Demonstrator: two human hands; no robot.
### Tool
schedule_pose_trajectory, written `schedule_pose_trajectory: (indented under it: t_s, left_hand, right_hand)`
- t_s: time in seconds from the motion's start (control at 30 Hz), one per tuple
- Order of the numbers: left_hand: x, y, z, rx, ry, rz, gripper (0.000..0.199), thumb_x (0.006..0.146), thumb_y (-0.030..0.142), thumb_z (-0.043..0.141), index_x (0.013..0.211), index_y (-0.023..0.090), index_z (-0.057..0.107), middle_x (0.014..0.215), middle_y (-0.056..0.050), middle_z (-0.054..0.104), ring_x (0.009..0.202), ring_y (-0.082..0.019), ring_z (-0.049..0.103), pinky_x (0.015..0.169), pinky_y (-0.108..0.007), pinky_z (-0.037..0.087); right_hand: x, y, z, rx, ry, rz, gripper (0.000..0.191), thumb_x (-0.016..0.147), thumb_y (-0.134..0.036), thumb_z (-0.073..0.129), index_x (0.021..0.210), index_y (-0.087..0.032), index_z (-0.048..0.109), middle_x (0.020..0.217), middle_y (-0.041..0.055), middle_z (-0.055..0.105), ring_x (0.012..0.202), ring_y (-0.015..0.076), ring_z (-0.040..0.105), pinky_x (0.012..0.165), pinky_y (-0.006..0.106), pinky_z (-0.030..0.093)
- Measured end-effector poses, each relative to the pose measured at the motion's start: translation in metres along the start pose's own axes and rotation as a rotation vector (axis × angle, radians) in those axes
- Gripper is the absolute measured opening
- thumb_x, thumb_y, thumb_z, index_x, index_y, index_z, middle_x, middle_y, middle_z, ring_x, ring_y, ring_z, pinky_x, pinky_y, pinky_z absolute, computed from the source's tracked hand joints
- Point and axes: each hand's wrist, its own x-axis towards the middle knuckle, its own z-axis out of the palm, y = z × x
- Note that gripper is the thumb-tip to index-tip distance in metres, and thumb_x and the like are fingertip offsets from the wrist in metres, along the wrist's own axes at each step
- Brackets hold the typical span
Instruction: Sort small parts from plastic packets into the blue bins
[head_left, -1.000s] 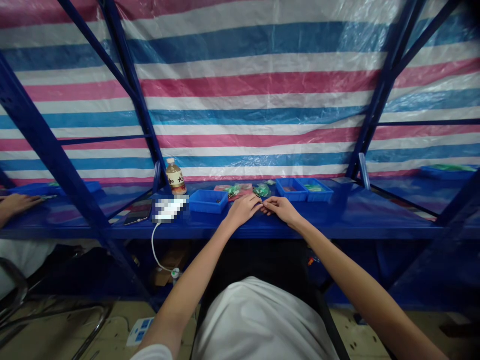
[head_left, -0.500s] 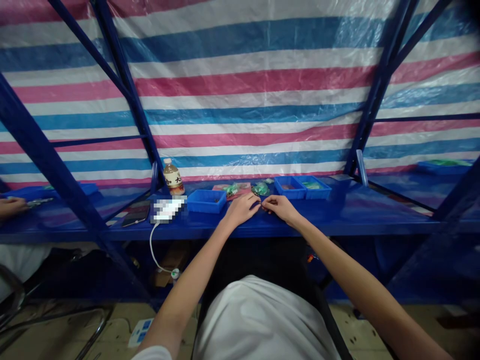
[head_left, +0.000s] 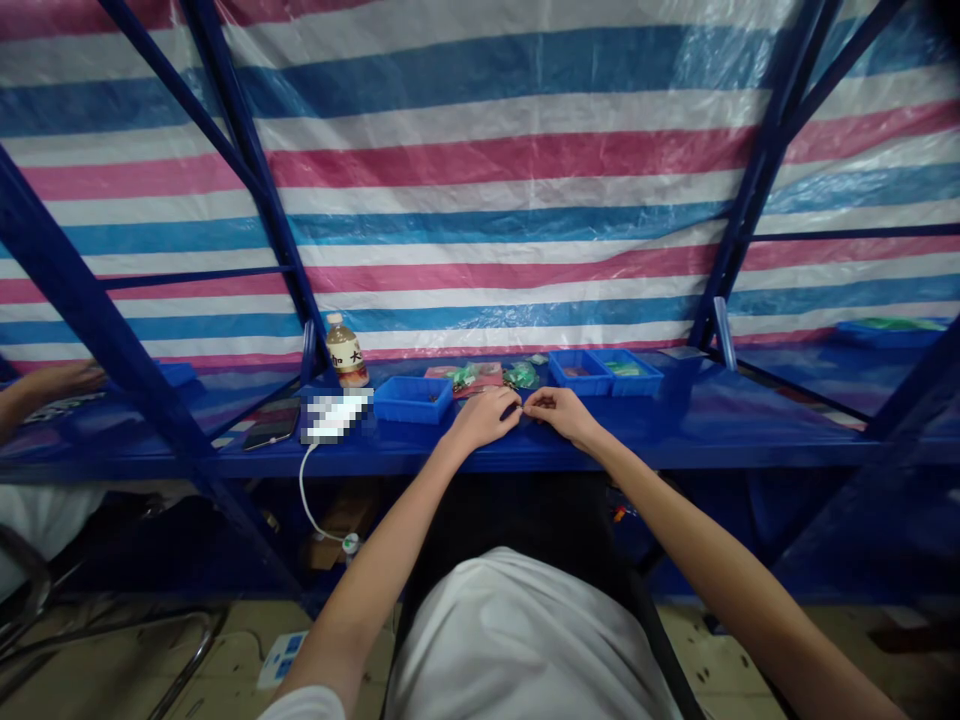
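Pinching fingertips: the bare left hand (head_left: 486,416) and bare right hand (head_left: 568,416) met just above the near part of the glossy blue tabletop (head_left: 720,425); the left's fingers were curved over, the right's thumb and forefinger drawn nearly together.
Piece between: what seemed a tiny, indistinct piece (head_left: 523,408) lay where the tips met; its shape and material could not be made out, nor could I tell which hand, if either, truly gripped it.
Its handling: judging by size, it was probably very light and easy to drop, so fingertip pads on opposite edges looked the surest hold; stiffness could not be judged.
Green bags: two crinkled, translucent green plastic bundles (head_left: 466,377) (head_left: 522,376) lay just beyond the hands, likely soft and slippery, best gathered by a fold.
Pink packet: a flat pinkish-red sheet (head_left: 491,372) lay beside them, probably thin and best lifted by a corner.
Blue trays: a rectangular blue plastic bin (head_left: 411,408) stood left of the hands, small dark bits inside; two joined-looking blue bins (head_left: 589,386) (head_left: 639,387) stood right, likely stiff, with rims to hold.
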Motion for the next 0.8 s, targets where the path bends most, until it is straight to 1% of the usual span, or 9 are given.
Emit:
schedule_pose_trajectory:
  t_s: [0.13,0.23,0.3,0.37,0.43,0.5,0.6,0.67,0.8]
  left_hand:
    - [0.001,0.000,-0.002,0.010,0.010,0.028,0.016,0.093,0.028,0.047,0.095,0.020,0.061,0.095,-0.005,0.065,0.095,-0.021,0.058,0.086,-0.033,0.047]
    - [0.002,-0.001,-0.001,0.007,0.021,0.033,0.016,0.093,0.028,0.048,0.093,0.019,0.060,0.094,-0.005,0.064,0.095,-0.021,0.056,0.086,-0.034,0.047]
    - [0.002,-0.002,0.000,0.024,0.052,0.032,0.016,0.093,0.028,0.047,0.093,0.019,0.061,0.094,-0.006,0.064,0.095,-0.021,0.056,0.088,-0.034,0.046]
    - [0.003,-0.003,0.002,0.070,0.110,0.007,0.018,0.093,0.029,0.047,0.090,0.018,0.061,0.093,-0.006,0.064,0.094,-0.022,0.055,0.088,-0.035,0.044]
    - [0.003,-0.004,0.004,0.142,0.193,-0.067,0.022,0.094,0.031,0.046,0.086,0.017,0.061,0.089,-0.008,0.064,0.093,-0.023,0.055,0.087,-0.037,0.043]
    - [0.003,-0.005,0.002,0.233,0.290,-0.191,0.027,0.094,0.033,0.045,0.084,0.016,0.063,0.086,-0.011,0.064,0.094,-0.026,0.054,0.087,-0.040,0.040]
    - [0.002,-0.009,-0.007,0.379,0.391,-0.392,0.031,0.094,0.033,0.041,0.088,0.014,0.066,0.089,-0.015,0.063,0.099,-0.031,0.051,0.088,-0.044,0.036]
    - [0.000,-0.013,-0.019,0.454,0.394,-0.501,0.034,0.094,0.032,0.039,0.093,0.012,0.067,0.093,-0.018,0.063,0.102,-0.033,0.049,0.088,-0.046,0.034]
    - [-0.008,-0.028,-0.042,0.576,0.316,-0.717,0.037,0.091,0.031,0.039,0.098,0.009,0.068,0.100,-0.021,0.063,0.104,-0.036,0.047,0.087,-0.047,0.033]
  right_hand:
    - [0.000,-0.001,0.000,-0.013,-0.007,-0.019,0.027,0.068,-0.040,0.074,0.078,-0.017,0.067,0.067,0.0014,0.066,0.062,0.0153,0.058,0.062,0.028,0.047]
    - [0.000,-0.002,0.000,-0.012,-0.005,-0.029,0.029,0.069,-0.042,0.074,0.080,-0.016,0.068,0.069,0.0016,0.067,0.063,0.0153,0.059,0.063,0.028,0.047]
    - [0.000,-0.002,0.000,0.001,-0.004,-0.026,0.030,0.070,-0.043,0.073,0.083,-0.016,0.068,0.072,0.0024,0.068,0.064,0.0154,0.059,0.062,0.028,0.048]
    - [-0.001,-0.002,0.000,0.019,-0.007,-0.012,0.032,0.073,-0.044,0.071,0.088,-0.016,0.067,0.074,0.0039,0.069,0.066,0.0160,0.061,0.062,0.028,0.048]
    - [-0.001,-0.002,0.000,0.028,-0.009,0.001,0.033,0.076,-0.045,0.069,0.091,-0.016,0.066,0.076,0.0053,0.070,0.067,0.0166,0.062,0.061,0.027,0.048]
    - [-0.002,-0.003,0.001,0.015,-0.004,0.005,0.033,0.077,-0.045,0.067,0.092,-0.015,0.066,0.076,0.0062,0.070,0.068,0.0169,0.063,0.061,0.027,0.048]
    - [-0.003,-0.004,0.001,-0.019,-0.008,0.001,0.033,0.079,-0.047,0.065,0.088,-0.016,0.067,0.076,0.0068,0.071,0.068,0.0167,0.062,0.062,0.028,0.048]
    - [-0.004,-0.006,0.001,-0.036,-0.020,0.000,0.032,0.080,-0.047,0.064,0.087,-0.016,0.068,0.077,0.0069,0.071,0.067,0.0163,0.061,0.062,0.028,0.048]
    - [-0.006,-0.011,0.001,-0.065,-0.048,-0.014,0.030,0.082,-0.045,0.061,0.085,-0.015,0.068,0.078,0.0069,0.070,0.069,0.0159,0.061,0.065,0.028,0.047]
